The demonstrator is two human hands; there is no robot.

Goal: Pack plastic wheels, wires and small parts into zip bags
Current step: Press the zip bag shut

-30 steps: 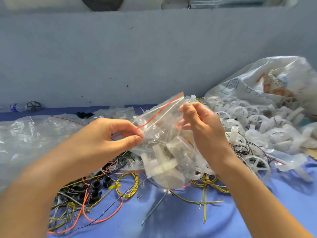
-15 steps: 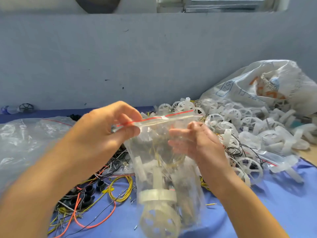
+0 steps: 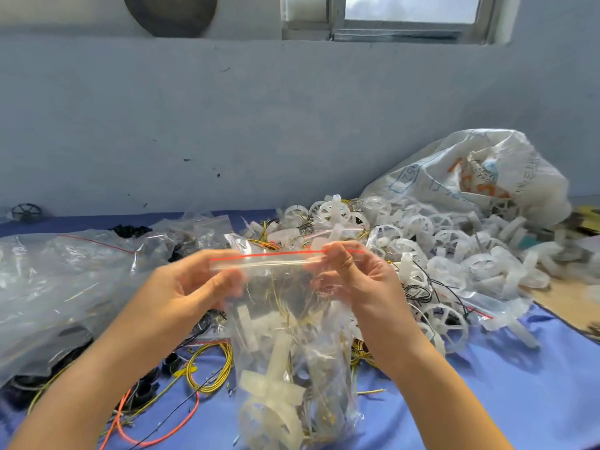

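Rising from the side of the bag [image 3: 321,362], the right hand [image 3: 354,280] had come to pinch the strip's [image 3: 276,259] right end; the left hand [image 3: 191,293] pinched the other. The bag, with wheels [image 3: 272,414] and wires [image 3: 285,308] inside, hung between them above the cloth [image 3: 487,401], apparently ready for sealing.

Ahead of you a scuffed blue-grey wall [image 3: 292,125] rises behind the blue cloth [image 3: 487,401], with a window [image 3: 406,14] above, a round dark disc [image 3: 170,13] to its left, and a printed white sack [image 3: 470,177] slumped at your right.
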